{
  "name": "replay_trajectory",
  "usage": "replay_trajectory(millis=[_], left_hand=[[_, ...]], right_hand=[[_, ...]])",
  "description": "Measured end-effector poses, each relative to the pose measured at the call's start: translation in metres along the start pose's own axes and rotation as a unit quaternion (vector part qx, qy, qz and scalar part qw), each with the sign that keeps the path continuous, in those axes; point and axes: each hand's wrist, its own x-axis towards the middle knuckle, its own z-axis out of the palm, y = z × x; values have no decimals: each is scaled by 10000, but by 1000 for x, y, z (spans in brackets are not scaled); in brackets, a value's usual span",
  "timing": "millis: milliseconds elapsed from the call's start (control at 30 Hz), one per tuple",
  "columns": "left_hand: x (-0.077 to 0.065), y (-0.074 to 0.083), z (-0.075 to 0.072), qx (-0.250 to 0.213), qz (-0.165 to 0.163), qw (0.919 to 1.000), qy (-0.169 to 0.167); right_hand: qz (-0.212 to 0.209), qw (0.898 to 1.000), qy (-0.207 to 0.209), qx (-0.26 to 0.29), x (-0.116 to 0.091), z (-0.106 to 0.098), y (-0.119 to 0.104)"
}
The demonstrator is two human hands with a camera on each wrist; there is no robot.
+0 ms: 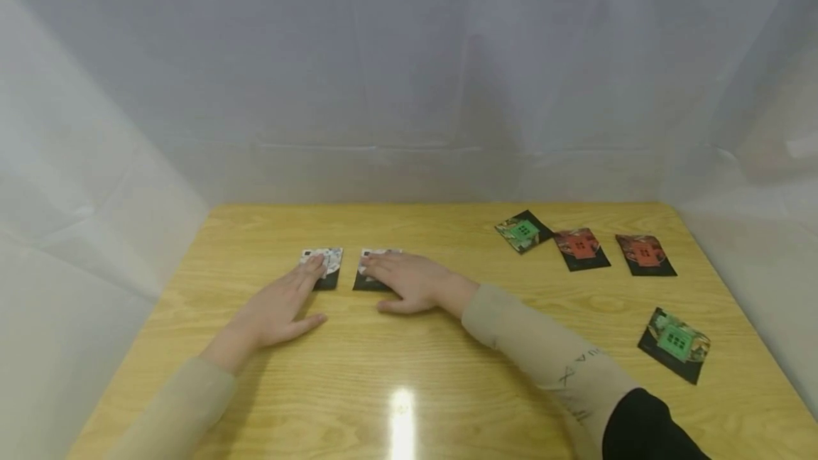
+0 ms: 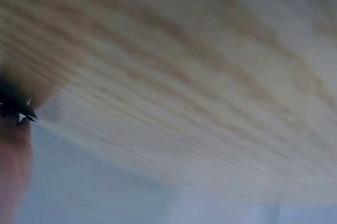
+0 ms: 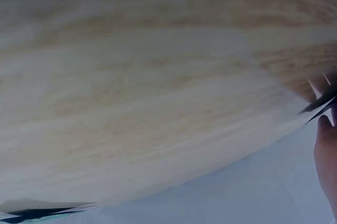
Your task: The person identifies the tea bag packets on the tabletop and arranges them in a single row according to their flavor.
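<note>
Sleeves [image 1: 543, 346] are seen nearest; by left grip [image 1: 281, 307] and right grip [image 1: 412, 282], both unclenched, two white-and-black packets [image 1: 334, 265] are touched on the bench [image 1: 319, 389]; probably light, thin, slippery, they are best pinched by their edges; red packets [image 1: 580, 247] and green packets [image 1: 676, 341] are spread rightward.

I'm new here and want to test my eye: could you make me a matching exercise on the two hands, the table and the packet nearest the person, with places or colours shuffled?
1. Left hand
2. Right hand
3. Table
4. Nearest packet

A. Yellowish, wood-grained
B. On the second packet from the left
C. Green and black
D. On the leftmost packet

Pairs: 1-D; 2-B; 3-A; 4-C
</note>
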Motion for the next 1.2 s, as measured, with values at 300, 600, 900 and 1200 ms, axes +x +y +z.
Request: replay_trajectory(millis=[300, 600, 900, 1200], left_hand=[[1, 1, -1, 27, 43, 10000, -6], [0, 2, -2, 41, -2, 10000, -53], [-1, 3, -3, 50, -3, 10000, -74], [0, 3, -4, 43, -56, 9999, -91]], right_hand=[[-127, 9999, 54, -67, -1, 2, 3], [65, 9999, 97, -72, -12, -5, 11], [253, 9994, 219, -58, -34, -10, 34], [535, 9971, 513, 144, -78, -20, 55]])
